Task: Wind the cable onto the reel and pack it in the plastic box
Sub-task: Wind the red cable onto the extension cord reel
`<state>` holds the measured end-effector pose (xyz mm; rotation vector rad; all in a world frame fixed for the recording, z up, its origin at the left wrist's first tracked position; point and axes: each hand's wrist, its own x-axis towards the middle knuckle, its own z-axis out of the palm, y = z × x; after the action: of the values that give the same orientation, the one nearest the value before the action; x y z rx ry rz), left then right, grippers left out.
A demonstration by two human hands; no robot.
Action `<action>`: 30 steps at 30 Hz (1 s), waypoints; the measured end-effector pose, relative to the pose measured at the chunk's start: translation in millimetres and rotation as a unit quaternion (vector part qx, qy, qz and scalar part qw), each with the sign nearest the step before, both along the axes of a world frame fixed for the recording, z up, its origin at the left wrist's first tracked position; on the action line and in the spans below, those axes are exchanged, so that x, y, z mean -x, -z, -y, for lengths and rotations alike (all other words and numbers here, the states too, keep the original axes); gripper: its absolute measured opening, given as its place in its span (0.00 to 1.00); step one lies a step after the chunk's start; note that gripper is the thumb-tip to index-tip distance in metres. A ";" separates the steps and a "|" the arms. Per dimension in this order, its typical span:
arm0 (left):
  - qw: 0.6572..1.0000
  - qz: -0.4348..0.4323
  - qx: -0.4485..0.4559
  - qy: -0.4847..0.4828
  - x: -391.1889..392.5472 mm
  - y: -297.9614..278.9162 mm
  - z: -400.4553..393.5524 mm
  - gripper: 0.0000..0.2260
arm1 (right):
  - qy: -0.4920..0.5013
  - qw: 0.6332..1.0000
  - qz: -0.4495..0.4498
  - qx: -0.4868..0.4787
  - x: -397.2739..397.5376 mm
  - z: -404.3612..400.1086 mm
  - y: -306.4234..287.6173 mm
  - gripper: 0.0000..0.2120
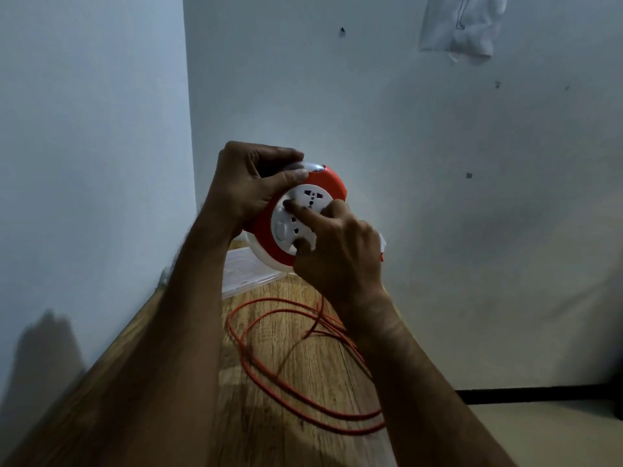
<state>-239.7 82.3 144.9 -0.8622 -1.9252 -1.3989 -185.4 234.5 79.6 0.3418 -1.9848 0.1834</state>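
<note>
Wooden table [296, 358] w/ loose orange cable [279, 375] loops. Reel [305, 214], red rim, white socket face, held above it. Left hand [246, 183] fingers curl round its top edge; right hand [340, 254] index presses the face, thumb probably under. Clear plastic box [242, 271] behind.

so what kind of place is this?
Probably a plain room at home: a corner of bare painted walls, a wooden table pushed into it, a cloth hung on the wall.
</note>
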 end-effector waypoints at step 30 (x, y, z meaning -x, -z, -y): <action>0.998 0.000 -0.048 0.043 2.3 2.8 -1.5 0.14 | -0.146 0.974 0.074 0.154 -24.7 -0.4 -43.4 0.08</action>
<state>-242.0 83.8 142.1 -0.9081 -1.8237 -1.5302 -160.7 234.9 123.0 0.4261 -2.0057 0.7144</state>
